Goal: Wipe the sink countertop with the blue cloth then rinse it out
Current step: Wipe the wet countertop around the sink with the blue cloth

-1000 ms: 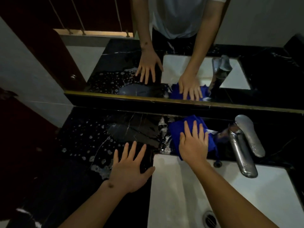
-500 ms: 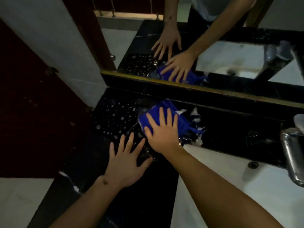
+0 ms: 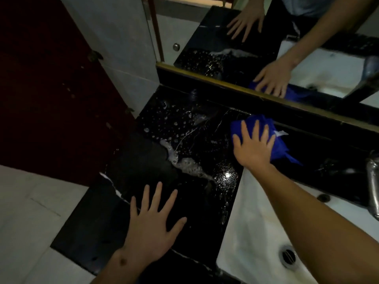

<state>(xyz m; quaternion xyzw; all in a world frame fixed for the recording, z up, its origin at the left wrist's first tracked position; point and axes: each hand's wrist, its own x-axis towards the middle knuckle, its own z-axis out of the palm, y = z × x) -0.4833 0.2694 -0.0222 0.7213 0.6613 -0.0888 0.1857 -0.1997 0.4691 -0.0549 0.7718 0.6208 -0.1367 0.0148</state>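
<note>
A crumpled blue cloth point(image 3: 279, 144) lies on the black marble countertop point(image 3: 196, 206) near the back ledge, behind the left rim of the white sink point(image 3: 254, 238). My right hand point(image 3: 253, 147) presses flat on the cloth with its fingers straight and spread. My left hand point(image 3: 151, 228) rests flat on the countertop near its front edge, fingers spread, holding nothing. Water drops and a streak of foam point(image 3: 184, 165) cover the countertop to the left of the cloth.
A mirror point(image 3: 266, 44) with a gold lower edge runs along the back and reflects both hands. A chrome faucet point(image 3: 372, 187) stands at the far right. The sink drain point(image 3: 288, 256) shows at lower right. A white wall and a dark door are on the left.
My right hand has slid the cloth left across the back of the countertop and then back right toward the sink. My left hand has shifted nearer the front edge. The view has turned left.
</note>
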